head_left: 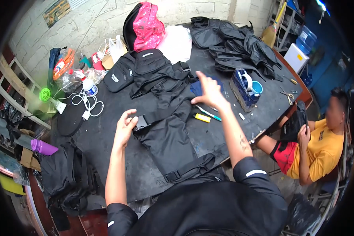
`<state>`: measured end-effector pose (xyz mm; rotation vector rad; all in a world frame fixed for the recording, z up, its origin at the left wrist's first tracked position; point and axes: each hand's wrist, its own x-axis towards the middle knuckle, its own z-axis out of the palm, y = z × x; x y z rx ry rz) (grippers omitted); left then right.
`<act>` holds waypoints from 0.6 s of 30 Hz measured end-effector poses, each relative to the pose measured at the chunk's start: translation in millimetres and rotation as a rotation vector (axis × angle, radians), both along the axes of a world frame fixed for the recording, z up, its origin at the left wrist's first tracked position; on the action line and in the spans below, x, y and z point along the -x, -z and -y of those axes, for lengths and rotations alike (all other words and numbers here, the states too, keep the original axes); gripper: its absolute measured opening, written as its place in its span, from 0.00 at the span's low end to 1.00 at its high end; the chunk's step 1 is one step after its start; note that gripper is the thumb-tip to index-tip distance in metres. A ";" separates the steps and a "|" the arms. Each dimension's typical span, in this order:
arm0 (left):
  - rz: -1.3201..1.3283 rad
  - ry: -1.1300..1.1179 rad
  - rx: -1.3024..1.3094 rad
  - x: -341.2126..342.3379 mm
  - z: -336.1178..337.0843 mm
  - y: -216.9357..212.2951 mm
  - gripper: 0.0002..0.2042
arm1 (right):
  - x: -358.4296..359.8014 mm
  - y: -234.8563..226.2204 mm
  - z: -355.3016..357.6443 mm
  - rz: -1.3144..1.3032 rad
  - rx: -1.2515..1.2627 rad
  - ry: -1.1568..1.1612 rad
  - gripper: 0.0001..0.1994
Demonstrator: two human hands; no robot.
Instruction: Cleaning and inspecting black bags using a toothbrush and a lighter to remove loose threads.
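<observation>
A black bag piece [173, 137] with straps lies across the middle of the dark table. My left hand [124, 128] is at its left side, fingers loosely curved and apart from the thumb. The thumb tip is right beside a black plastic buckle [141, 122] on a strap; whether it touches, I cannot tell. My right hand [210, 93] is over the bag's upper right, open, with thumb and fingers spread and nothing between them. Beneath it is a dark blue cloth [196, 87]. Another buckle [172, 176] sits on the strap at the near end.
Black bags [145, 67] and a pink bag [148, 27] lie farther back. Right of my right hand stand a tape dispenser [244, 88], a yellow marker [202, 117] and scissors [289, 96]. White cables [84, 102] lie left. A person in yellow [320, 145] sits at the right.
</observation>
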<state>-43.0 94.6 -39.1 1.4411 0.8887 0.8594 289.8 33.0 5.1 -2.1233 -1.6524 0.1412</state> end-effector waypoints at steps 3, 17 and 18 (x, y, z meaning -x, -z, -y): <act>0.037 0.027 -0.056 -24.0 9.5 -13.7 0.20 | 79.7 -9.5 14.1 -0.029 -0.506 -0.628 0.41; 0.418 -0.134 0.170 -40.1 20.3 -4.4 0.08 | 139.8 18.3 7.4 -0.585 -0.273 -0.728 0.22; 0.422 -0.137 0.172 -43.0 21.9 -8.2 0.08 | 137.6 18.0 7.2 -0.560 -0.310 -0.726 0.21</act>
